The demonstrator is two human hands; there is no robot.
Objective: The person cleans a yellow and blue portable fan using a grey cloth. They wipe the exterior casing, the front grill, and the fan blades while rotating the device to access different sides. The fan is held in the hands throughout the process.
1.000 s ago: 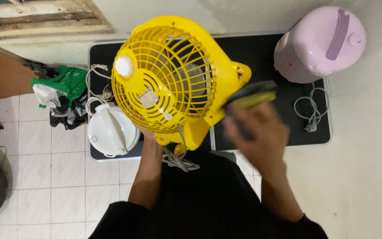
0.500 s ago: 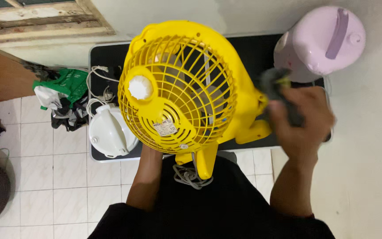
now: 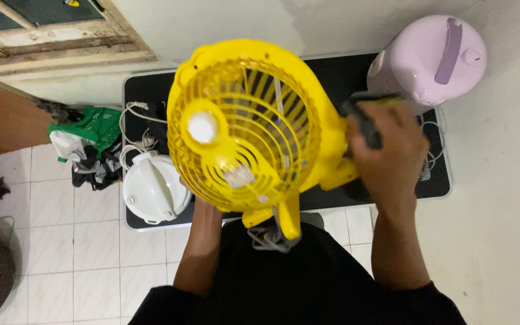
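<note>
- We hold a round yellow plastic fan with a wire-style grille up above the black tabletop, its face tilted toward us.
- Our left hand reaches up under the fan's near left edge; the fan hides the fingers, so we cannot tell whether they are spread or curled around anything.
- Our right hand is at the fan's right side, its fingers curled tight around a dark cloth or sponge with a yellow-green edge, which presses against the yellow housing.
- The fan's grey cord hangs bunched below its foot, near our body.
- A white round appliance with a handle sits on the near left of the tabletop, and a pale pink round cooker with a lilac handle stands at the far right, just beside our right hand.
- As we judge it, the fan rests on little support from below, so a hard push from the right could tip it onto the white appliance.
- The dangling cord could snag on our clothing.
- Our right elbow or hand might knock the pink cooker.
</note>
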